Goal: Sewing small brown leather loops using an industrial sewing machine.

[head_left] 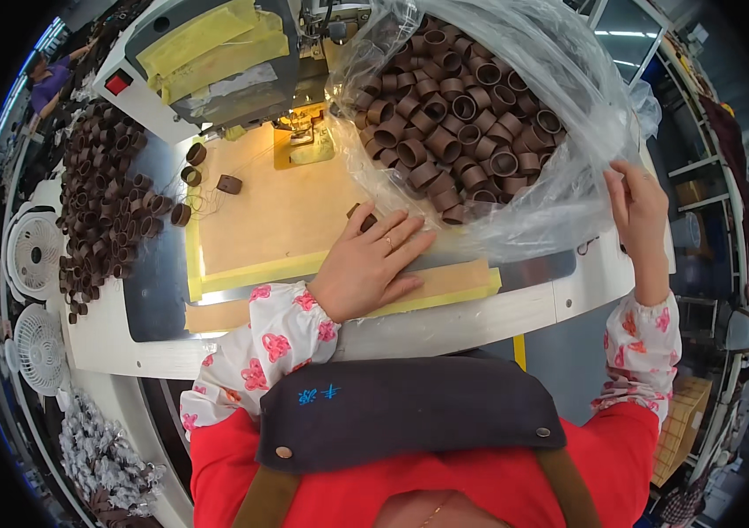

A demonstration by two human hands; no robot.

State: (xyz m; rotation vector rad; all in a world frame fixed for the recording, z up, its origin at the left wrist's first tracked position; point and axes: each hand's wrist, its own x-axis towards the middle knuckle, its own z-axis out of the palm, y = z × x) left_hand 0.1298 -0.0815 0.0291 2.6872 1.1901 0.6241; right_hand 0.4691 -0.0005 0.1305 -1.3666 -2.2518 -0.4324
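A clear plastic bag [559, 79] lies open on the sewing machine's table, filled with many brown ring-shaped pieces [458, 114]. My right hand [640, 211] is at the bag's right edge, its fingers closed on the film; the fingertips are partly hard to make out. Palm down on the table in front of the bag, my left hand [365, 268] has its fingers stretched and apart. One brown ring [362, 217] shows beside its outer fingers, partly covered by them. The sewing machine [225, 66], with yellow tape on its head, stands beyond my left hand.
A large pile of brown rings [102, 194] covers the table's left side, with a few loose rings [229, 184] and threads nearby. Tan board [260, 211] edged with yellow tape covers the work surface. White fans [36, 255] stand at far left; another person [49, 84] is beyond.
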